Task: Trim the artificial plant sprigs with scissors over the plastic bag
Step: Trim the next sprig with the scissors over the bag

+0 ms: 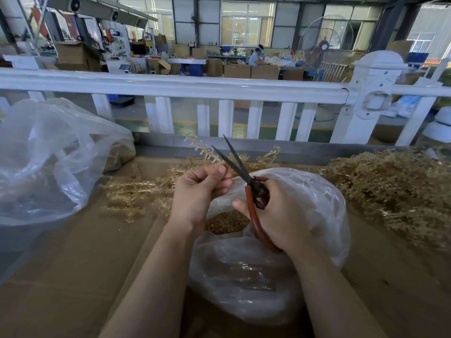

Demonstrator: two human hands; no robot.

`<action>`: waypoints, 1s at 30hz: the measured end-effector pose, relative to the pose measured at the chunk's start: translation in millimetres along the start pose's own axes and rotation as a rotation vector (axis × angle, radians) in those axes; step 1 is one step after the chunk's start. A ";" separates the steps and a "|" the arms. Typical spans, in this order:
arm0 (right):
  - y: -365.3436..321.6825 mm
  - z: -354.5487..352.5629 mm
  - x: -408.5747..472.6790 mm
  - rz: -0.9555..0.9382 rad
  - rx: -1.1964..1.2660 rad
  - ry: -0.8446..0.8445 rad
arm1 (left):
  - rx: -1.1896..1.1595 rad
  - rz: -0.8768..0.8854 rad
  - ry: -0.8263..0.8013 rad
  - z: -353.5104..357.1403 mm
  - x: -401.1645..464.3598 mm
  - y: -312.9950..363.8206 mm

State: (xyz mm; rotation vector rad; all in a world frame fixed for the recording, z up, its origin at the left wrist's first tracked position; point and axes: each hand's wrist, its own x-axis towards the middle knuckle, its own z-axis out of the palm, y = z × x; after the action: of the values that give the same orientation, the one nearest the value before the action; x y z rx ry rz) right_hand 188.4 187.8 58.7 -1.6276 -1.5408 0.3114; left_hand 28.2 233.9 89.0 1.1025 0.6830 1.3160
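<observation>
My left hand [197, 191] pinches the stem of a pale golden plant sprig [202, 148] that points up and away. My right hand [280, 211] grips red-handled scissors [240, 172] whose dark blades are spread apart, the tips just right of the sprig. Both hands hover over a clear plastic bag [268, 264] that lies on the brown cardboard surface and holds golden trimmings [227, 223] at its mouth.
A heap of golden sprigs [395, 191] lies to the right, and loose sprigs [131, 193] lie to the left of my hands. A large crumpled clear bag [48, 157] sits at far left. A white railing [195, 89] runs across behind the table.
</observation>
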 end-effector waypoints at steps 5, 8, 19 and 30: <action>1.6 2.2 -1.8 -0.042 -0.120 0.036 | 0.049 0.037 -0.012 -0.6 1.1 -1.4; 0.4 2.5 -1.8 -0.065 -0.126 0.065 | 0.077 0.050 -0.031 -1.0 1.5 -1.5; -5.9 0.4 -4.4 -0.097 -0.246 0.120 | 0.102 0.062 -0.062 -4.9 3.4 -4.1; -7.1 1.4 -4.8 -0.097 -0.211 0.137 | 0.030 0.048 -0.102 -6.2 3.5 -3.8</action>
State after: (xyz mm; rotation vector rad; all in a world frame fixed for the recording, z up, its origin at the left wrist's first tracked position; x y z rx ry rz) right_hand 181.5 183.1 61.2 -1.6905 -1.5831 -0.0155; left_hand 24.8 239.1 83.8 1.2082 0.6054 1.2848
